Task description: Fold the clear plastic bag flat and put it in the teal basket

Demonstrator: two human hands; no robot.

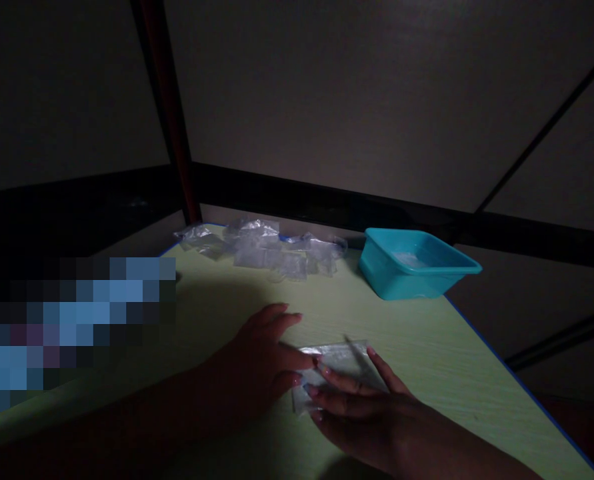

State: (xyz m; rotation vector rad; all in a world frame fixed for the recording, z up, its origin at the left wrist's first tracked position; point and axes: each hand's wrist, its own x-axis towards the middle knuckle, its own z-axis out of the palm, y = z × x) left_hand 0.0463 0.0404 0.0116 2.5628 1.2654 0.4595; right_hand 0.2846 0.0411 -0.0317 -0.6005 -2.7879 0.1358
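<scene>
A small clear plastic bag (349, 357) lies flat on the pale green table in front of me. My right hand (377, 407) rests across it with fingers stretched out, their tips pointing left and covering part of it. From the left, my left hand (264, 353) reaches in with its fingers spread. Its index finger and thumb are at the bag's left edge, close to my right fingertips, while the other fingers extend over the bare tabletop. Dim light leaves it unclear whether the bag holds anything.
Several crumpled clear plastic bags (261, 247) are heaped along the table's far edge. A turquoise plastic basin (411, 283) with something whitish inside stands at the right edge of the table (457, 373). A blurred-out patch covers the left side.
</scene>
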